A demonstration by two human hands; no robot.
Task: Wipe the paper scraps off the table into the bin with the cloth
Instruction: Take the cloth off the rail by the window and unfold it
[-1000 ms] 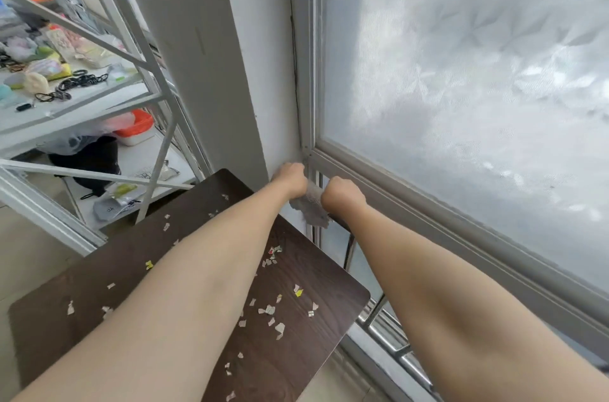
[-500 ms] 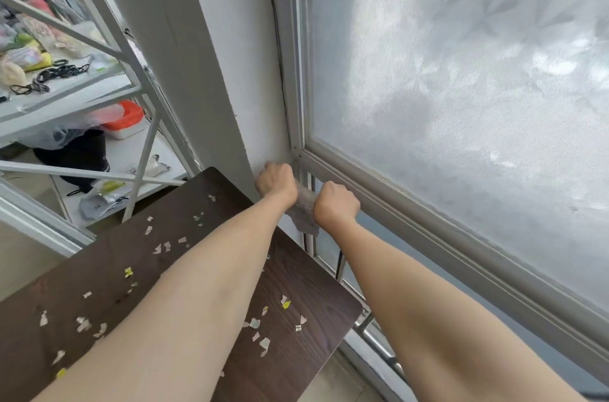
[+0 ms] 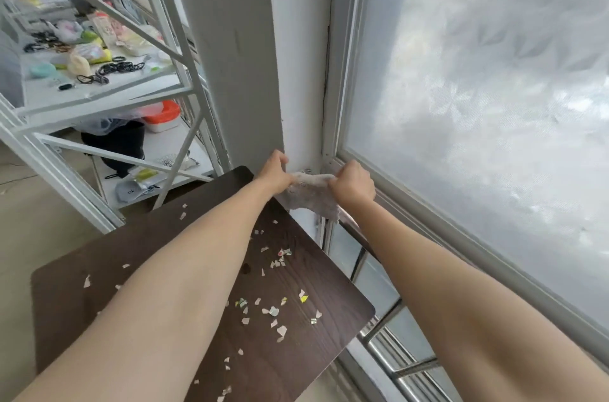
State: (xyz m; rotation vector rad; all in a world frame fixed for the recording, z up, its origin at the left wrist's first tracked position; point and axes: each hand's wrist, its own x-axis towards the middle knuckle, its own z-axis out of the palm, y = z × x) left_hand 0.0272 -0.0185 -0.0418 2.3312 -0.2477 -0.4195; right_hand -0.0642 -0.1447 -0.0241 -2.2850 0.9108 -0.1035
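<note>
- The cloth, pale grey and crumpled, is held up off the table, stretched between both hands at the corner where the white wall pillar meets the window frame.
- The left hand grips the cloth's left end; its fingers are curled round the fabric, with the cloth emerging on its right side.
- The right hand grips the cloth's right end in a closed fist; the fabric's upper edge runs taut to it and the rest hangs below, between the wrists.
- The dark wood-grain table lies below and to the left of the hands.
- Paper scraps are scattered across the table top, densest near its right edge.
- A white metal shelf rack with mixed small items stands to the left.
- The frosted window pane fills the right side.
</note>
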